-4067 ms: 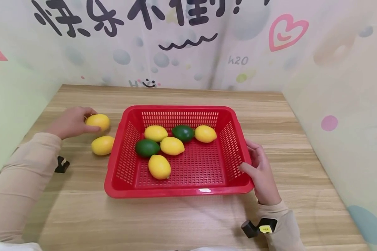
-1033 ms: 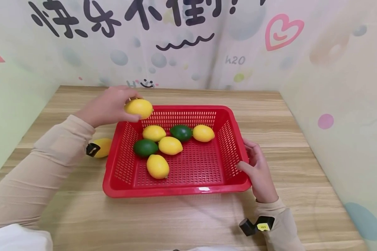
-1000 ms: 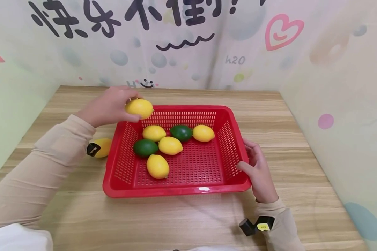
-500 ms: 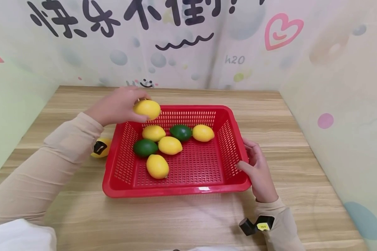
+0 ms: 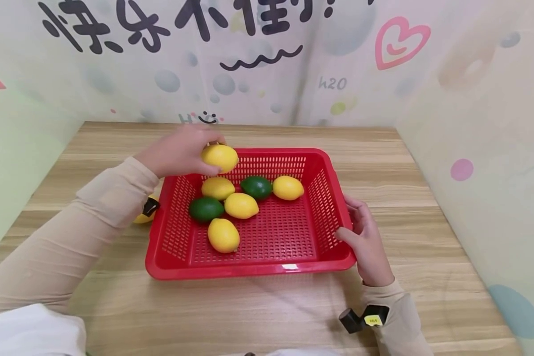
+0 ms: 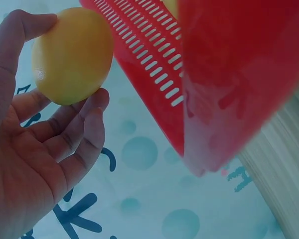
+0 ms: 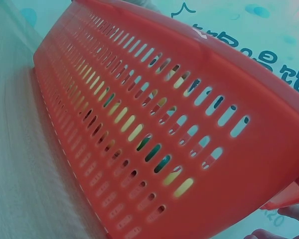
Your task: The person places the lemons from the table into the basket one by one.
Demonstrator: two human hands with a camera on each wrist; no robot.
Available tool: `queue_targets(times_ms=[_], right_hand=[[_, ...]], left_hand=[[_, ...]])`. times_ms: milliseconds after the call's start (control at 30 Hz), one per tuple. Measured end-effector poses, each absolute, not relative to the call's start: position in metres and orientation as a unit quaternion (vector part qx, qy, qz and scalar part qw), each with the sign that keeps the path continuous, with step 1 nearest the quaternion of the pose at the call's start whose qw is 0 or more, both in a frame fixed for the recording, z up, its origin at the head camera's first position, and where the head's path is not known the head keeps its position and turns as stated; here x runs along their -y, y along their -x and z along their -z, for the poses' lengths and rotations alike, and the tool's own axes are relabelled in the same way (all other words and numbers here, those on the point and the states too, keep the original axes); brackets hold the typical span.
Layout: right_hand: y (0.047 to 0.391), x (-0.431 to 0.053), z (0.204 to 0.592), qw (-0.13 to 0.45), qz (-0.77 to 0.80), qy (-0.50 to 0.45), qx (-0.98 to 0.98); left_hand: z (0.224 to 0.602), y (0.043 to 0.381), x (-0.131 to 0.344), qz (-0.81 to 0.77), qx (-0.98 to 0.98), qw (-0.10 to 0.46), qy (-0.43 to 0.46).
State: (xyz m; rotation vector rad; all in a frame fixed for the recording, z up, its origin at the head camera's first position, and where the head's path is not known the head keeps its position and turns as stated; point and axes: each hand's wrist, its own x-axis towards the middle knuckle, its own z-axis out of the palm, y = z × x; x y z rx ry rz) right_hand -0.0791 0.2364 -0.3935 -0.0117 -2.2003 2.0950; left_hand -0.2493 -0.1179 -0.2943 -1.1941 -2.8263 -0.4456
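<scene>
In the head view my left hand [image 5: 183, 151] pinches a yellow lemon [image 5: 220, 158] above the back left part of a red plastic basket [image 5: 249, 272]. The left wrist view has that lemon [image 6: 74, 56] between the thumb and fingers of my left hand [image 6: 45, 134]. My right hand [image 5: 368, 242] grips the basket's right side, thumb over the rim. Inside the basket lie several yellow lemons [image 5: 241, 205] and two dark green ones [image 5: 206, 209]. Only fingertips of the right hand [image 7: 284, 230] show in the right wrist view, beside the slotted wall [image 7: 139, 124].
One more yellow lemon [image 5: 143, 216] lies on the wooden table [image 5: 196, 316] left of the basket, partly hidden by the left wrist's black strap piece [image 5: 150, 206]. A printed cloth wall [image 5: 267, 99] stands behind the table. Another black device [image 5: 365, 318] sits on the right wrist.
My left hand has picked up a lemon from the table on the left and carried it rightward over the basket. In the last second it moves slightly further right. My right hand stays put.
</scene>
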Motion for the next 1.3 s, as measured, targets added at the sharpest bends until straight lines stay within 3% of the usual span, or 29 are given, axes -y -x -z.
queue_targets(times_ms=[267, 633, 1300], right_hand=[[0.079, -0.237, 0.393, 0.052, -0.686, 0.007, 0.726], [0.08, -0.236, 0.393, 0.05, -0.683, 0.006, 0.728], [0.079, -0.237, 0.393, 0.053, -0.681, 0.005, 0.731]], left_hand=[[0.291, 0.248, 0.105, 0.131, 0.905, 0.019, 0.404], [0.294, 0.241, 0.083, 0.12, 0.901, -0.024, 0.417], [0.305, 0.233, 0.066, 0.098, 0.892, -0.032, 0.44]])
